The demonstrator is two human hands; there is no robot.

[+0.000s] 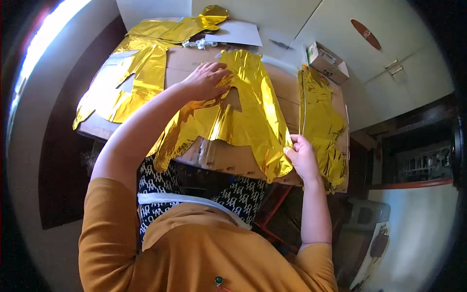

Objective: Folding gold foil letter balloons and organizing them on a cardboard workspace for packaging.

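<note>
Apparent spreading step: shiny gold foil shape with triangular hole (262,109), mid brown cardboard surface (285,95).
Hands apart: left hand (206,82) on foil toward surface's far side, grip unclear; right hand (302,155) pinching foil near surface's front; next calls for gentle tension.

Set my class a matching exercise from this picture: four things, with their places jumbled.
1. left hand
2. right hand
3. box
4. white sheet

A. at the far right
B. gripping the middle foil's lower right corner
C. flat, by the far edge
D. on the middle foil's upper left side

Pairs: 1-D; 2-B; 3-A; 4-C
</note>
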